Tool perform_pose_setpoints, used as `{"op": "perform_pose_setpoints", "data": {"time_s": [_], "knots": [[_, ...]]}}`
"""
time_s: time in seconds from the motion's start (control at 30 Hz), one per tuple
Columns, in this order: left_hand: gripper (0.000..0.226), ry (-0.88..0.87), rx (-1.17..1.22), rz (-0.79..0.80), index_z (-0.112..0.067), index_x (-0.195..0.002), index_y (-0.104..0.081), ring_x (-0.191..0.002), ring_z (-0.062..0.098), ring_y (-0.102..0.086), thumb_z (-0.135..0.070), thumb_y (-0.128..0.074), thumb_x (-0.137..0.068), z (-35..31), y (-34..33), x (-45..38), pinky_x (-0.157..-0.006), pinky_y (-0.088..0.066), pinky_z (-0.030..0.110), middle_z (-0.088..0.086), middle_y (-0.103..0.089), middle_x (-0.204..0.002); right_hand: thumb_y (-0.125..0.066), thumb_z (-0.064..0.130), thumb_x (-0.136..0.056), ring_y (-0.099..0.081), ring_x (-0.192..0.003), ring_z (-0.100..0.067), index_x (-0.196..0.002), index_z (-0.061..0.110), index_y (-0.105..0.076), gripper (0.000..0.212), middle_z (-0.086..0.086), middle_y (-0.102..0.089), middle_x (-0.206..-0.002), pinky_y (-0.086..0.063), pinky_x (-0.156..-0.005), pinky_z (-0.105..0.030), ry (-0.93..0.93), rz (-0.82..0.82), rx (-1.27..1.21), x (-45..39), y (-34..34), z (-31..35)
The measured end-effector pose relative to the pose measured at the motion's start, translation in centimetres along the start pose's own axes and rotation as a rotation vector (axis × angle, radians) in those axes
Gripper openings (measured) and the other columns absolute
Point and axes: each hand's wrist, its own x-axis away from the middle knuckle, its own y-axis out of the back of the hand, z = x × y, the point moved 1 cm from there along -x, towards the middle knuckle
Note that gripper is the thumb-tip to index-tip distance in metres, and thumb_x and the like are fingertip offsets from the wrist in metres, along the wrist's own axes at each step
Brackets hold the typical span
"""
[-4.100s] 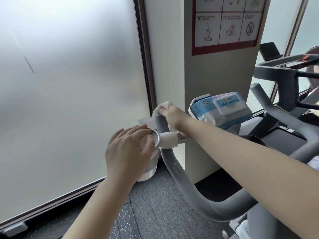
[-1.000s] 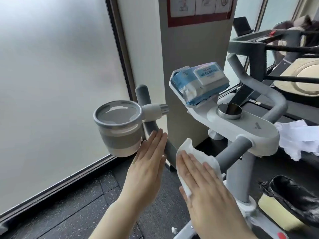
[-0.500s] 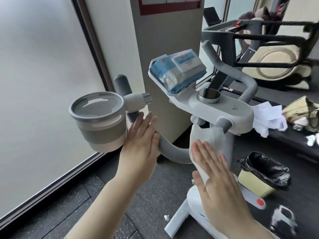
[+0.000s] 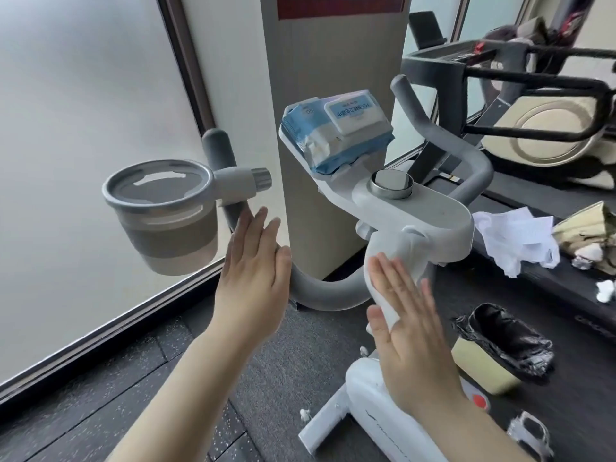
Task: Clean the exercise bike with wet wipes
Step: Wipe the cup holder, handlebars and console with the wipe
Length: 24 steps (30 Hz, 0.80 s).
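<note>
Pressing a wet wipe (image 4: 388, 278) flat against the exercise bike (image 4: 413, 208) stem, just below the console, the right hand (image 4: 413, 331) works with a wide grip, fingers straight. The left hand (image 4: 253, 278), likewise wide and holding nothing, rests beside the grey handlebar (image 4: 316, 291). Judged part-done: lower frame and base remain. Wipes pack (image 4: 336, 128) sits on the console; cup holder (image 4: 163, 211) left, lined bin (image 4: 500, 348) right.

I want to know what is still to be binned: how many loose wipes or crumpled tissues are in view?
At least 4: the wet wipe under the right hand on the bike post, a crumpled bunch beside the console, and small balls at and. The lined bin may hide more.
</note>
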Motion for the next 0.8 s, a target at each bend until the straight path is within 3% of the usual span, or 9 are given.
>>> {"op": "perform_pose_setpoints", "data": {"time_s": [0.07,0.2,0.3,0.43,0.6,0.7,0.8], "knots": [[0.06,0.016,-0.003,-0.034,-0.018,-0.147,-0.03,-0.145,0.007,0.004,-0.039,-0.017,-0.092,-0.3,-0.2,0.1,-0.112,0.007,0.017,-0.003,-0.015,-0.159,-0.016,0.038,-0.101,-0.006,-0.146,-0.007,-0.152,0.022,-0.017,0.054,0.012,-0.013,-0.159,0.0,-0.118,-0.032,0.001,0.01,-0.006,-0.6,0.3,0.1],[0.053,-0.006,-0.017,-0.097,-0.01,-0.141,-0.039,-0.147,0.019,-0.002,-0.032,-0.029,-0.094,-1.6,-1.1,1.1,-0.115,-0.001,0.026,0.008,-0.023,-0.156,-0.028,0.035,-0.098,-0.013,-0.146,-0.011,-0.151,0.018,-0.023,0.056,0.008,-0.018,-0.158,-0.011,-0.116,-0.035,0.224,0.089,-0.015,0.1,-0.6,2.8],[0.064,0.06,0.048,-0.088,-0.015,-0.144,-0.034,-0.145,0.007,0.007,-0.043,-0.019,-0.089,-2.2,-1.4,1.6,-0.114,0.003,0.019,0.002,-0.016,-0.158,-0.032,0.034,-0.097,-0.017,-0.145,-0.01,-0.15,0.02,-0.026,0.056,0.009,-0.022,-0.157,-0.017,-0.114,-0.038,0.296,0.11,0.002,-0.2,-0.4,1.7],[0.068,0.103,0.034,-0.097,-0.017,-0.146,-0.032,-0.144,0.003,0.007,-0.044,-0.015,-0.086,-2.5,-1.5,1.4,-0.116,0.0,0.023,-0.001,-0.016,-0.158,-0.012,0.039,-0.102,-0.012,-0.146,-0.009,-0.15,0.022,-0.025,0.053,0.012,-0.021,-0.157,-0.01,-0.116,-0.037,0.226,0.096,0.018,-2.1,0.9,-2.4],[0.067,0.191,-0.09,-0.129,-0.023,-0.148,-0.027,-0.144,0.001,0.009,-0.041,-0.013,-0.085,-3.4,-1.5,1.4,-0.115,0.006,0.023,-0.006,-0.013,-0.159,-0.02,0.037,-0.1,-0.006,-0.147,-0.009,-0.151,0.018,-0.023,0.055,0.008,-0.018,-0.158,-0.006,-0.117,-0.033,0.117,0.049,-0.037,-3.1,1.3,-4.0],[0.066,0.238,-0.077,-0.152,-0.023,-0.148,-0.027,-0.144,0.001,0.006,-0.038,-0.016,-0.085,-3.5,-1.8,1.5,-0.114,0.008,0.02,-0.007,-0.012,-0.159,-0.036,0.031,-0.094,-0.017,-0.146,-0.015,-0.148,0.013,-0.031,0.058,0.003,-0.027,-0.156,-0.016,-0.115,-0.036,0.336,0.077,-0.088,-1.2,0.1,-1.3],[0.066,0.245,-0.062,-0.144,-0.024,-0.149,-0.027,-0.144,0.0,0.006,-0.039,-0.016,-0.085,-3.4,-1.9,1.5,-0.114,0.007,0.021,-0.008,-0.013,-0.159,-0.034,0.031,-0.096,-0.017,-0.145,-0.009,-0.148,0.019,-0.031,0.054,0.009,-0.028,-0.155,-0.015,-0.116,-0.034,0.456,0.16,-0.136,-1.8,0.8,-2.6]]}}
